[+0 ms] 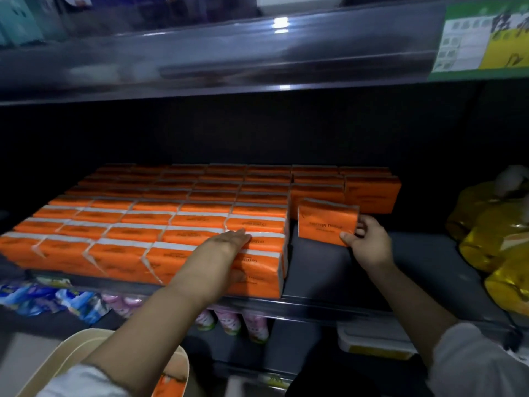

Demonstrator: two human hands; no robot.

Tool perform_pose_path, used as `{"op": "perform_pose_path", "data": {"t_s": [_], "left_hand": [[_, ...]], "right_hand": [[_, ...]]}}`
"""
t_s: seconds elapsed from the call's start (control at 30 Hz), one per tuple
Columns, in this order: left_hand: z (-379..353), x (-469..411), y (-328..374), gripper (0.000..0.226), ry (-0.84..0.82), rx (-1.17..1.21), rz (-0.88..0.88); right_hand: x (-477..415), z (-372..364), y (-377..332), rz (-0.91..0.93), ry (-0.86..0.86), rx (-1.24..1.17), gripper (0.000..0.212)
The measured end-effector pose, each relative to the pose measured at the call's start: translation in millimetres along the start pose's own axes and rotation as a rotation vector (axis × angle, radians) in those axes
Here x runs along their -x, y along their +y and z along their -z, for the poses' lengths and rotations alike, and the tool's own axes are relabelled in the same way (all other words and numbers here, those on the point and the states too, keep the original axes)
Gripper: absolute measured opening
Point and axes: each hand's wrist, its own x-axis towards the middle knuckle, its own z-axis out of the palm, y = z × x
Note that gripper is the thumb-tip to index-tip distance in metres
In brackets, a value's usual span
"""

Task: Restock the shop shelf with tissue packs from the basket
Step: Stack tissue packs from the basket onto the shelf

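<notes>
The tissue pack (327, 223) in hand is orange and stands upright on its long edge in the bare strip of shelf (343, 270), just right of the big block of packs (137, 233) and just in front of the few packs (369, 193) already set at the back of that strip. Whether its lower edge touches the shelf I cannot tell. The right hand (369, 239) pinches it by its right end, thumb on the front face near the bottom corner and fingers curled round behind. The left hand (226, 247) lies flat with straight fingers on top of the block's front right corner, holding nothing, seemingly steadying that row. The step looks like placing one pack to carry the right-hand column forward. The next move calls for sliding it back until it is flush with the packs behind and square against the block's side, then letting go without tipping it. The cream basket (71, 353) sits at lower left with another orange pack (169, 379) showing inside, so more remain to shelve. Yellow bags (486, 233) crowd the shelf's far right, and pink bottles (229, 319) stand on the level below.
</notes>
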Motion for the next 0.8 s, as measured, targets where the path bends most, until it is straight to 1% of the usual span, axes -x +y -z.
{"op": "perform_pose_path", "data": {"t_s": [0.07,0.17,0.3,0.37,0.47,0.5,0.6,0.67,0.8], "left_hand": [[-1.3,0.4,0.5,0.079,0.011,0.014,0.005],[-1.1,0.6,2.4,0.078,0.010,0.011,0.012],[-0.3,0.5,2.9,0.078,0.014,0.012,0.015],[-0.2,1.0,2.9,0.078,0.015,0.015,0.017],[0.2,1.4,3.1,0.078,0.014,0.024,0.024],[0.0,1.2,3.3,0.078,0.014,0.030,0.023],[0.1,0.2,3.3,0.078,0.006,0.027,0.030],[-0.1,0.3,3.1,0.078,0.007,0.024,0.028],[0.0,1.3,3.4,0.078,-0.007,0.028,0.033]], "right_hand": [[-4.9,-6.4,-8.5,0.043,0.020,0.055,0.039],[-7.8,-15.6,-16.9,0.059,0.047,0.046,0.034],[-7.4,-23.8,-19.9,0.025,0.085,0.040,0.034],[-6.9,-24.3,-19.5,0.013,0.079,0.045,0.042],[-9.4,-22.8,-21.5,0.032,0.061,0.067,0.065],[-10.1,-22.5,-24.2,0.029,0.042,0.053,0.067],[-10.2,-24.0,-34.1,-0.004,-0.021,-0.010,0.059],[-11.9,-27.2,-36.8,-0.015,-0.015,-0.041,0.051],[-10.5,-28.9,-37.0,-0.030,-0.007,-0.060,0.050]]}}
